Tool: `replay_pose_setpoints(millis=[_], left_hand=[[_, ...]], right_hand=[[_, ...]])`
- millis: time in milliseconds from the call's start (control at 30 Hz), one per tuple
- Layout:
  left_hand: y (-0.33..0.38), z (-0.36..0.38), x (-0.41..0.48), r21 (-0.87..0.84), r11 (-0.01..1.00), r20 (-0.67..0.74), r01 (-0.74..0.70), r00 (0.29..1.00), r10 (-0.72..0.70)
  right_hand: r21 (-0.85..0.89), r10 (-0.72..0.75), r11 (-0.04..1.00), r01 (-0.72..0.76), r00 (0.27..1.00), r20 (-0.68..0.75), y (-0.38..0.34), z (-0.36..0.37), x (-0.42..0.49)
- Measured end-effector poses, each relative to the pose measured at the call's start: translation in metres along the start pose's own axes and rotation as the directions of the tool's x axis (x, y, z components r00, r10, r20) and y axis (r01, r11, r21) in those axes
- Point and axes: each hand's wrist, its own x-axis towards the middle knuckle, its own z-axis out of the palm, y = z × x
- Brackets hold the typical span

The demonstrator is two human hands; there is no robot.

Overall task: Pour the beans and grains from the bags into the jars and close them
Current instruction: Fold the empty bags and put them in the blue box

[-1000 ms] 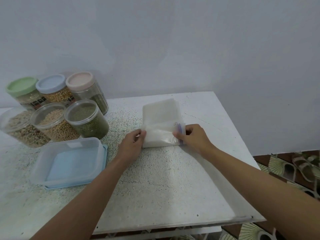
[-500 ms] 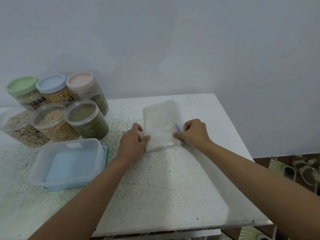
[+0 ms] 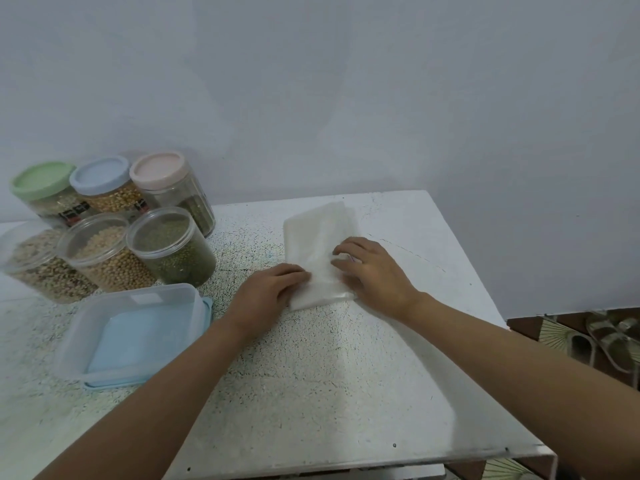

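Left hand (image 3: 273, 289): fingers flat, unclenched, pressing the bag's left edge.
Right hand (image 3: 375, 271): fingers extended, pressing its right side.
Bag (image 3: 318, 233): clear, folded, flat on table (image 3: 346, 393).

I read one empty clear bag (image 3: 320, 237), folded flat at 12 o'clock, six filled upright jars (image 3: 169, 247) clustered at 10 o'clock

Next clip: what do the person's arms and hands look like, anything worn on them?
The left forearm and right forearm are bare to the frame edge, no sleeves in view. The left hand and right hand are bare too: no gloves, ring, watch or bracelet visible.
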Motion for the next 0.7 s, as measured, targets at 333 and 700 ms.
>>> replay_pose_setpoints(millis=[333,700], left_hand=[[-0.017,0.007,-0.011,0.029,0.999,0.146,0.024,0.989,-0.028],[-0.005,0.002,-0.012,-0.179,0.97,0.114,0.162,0.983,-0.143]], right_hand=[[0.221,0.134,0.951,-0.215,0.934,0.332,0.017,-0.012,-0.025],[0.337,0.167,0.886,-0.318,0.898,0.407,0.03,-0.019,-0.029]])
